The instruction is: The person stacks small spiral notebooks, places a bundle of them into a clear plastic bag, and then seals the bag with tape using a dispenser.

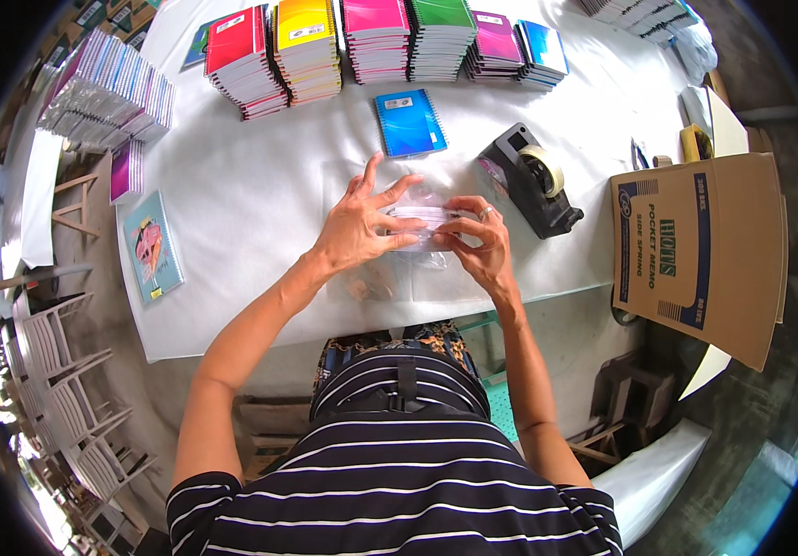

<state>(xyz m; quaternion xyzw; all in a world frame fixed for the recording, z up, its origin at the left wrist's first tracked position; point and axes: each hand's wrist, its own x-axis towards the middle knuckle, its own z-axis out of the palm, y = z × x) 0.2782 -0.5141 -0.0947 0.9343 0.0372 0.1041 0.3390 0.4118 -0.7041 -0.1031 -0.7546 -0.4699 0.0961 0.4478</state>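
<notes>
In front of me on the white-covered table is a small white stack, like notebooks seen edge-on, in clear plastic wrap (431,217). My left hand (354,221) holds its left side between the thumb and lower fingers, while the other fingers stretch upward and apart. At the right end, my right hand (480,239), with a ring on one finger, pinches the plastic and the stack's edge. Loose clear plastic spreads under both hands. Just beyond them lies a blue spiral notebook (411,123). To the right stands a black tape dispenser (533,185) with a roll of tape.
Tall notebook piles line the far side, among them a red pile (239,56) and a green pile (442,37). A wrapped notebook stack (107,93) stands far left, above a light-blue notebook (150,247). At the right table edge is an open cardboard box (695,250).
</notes>
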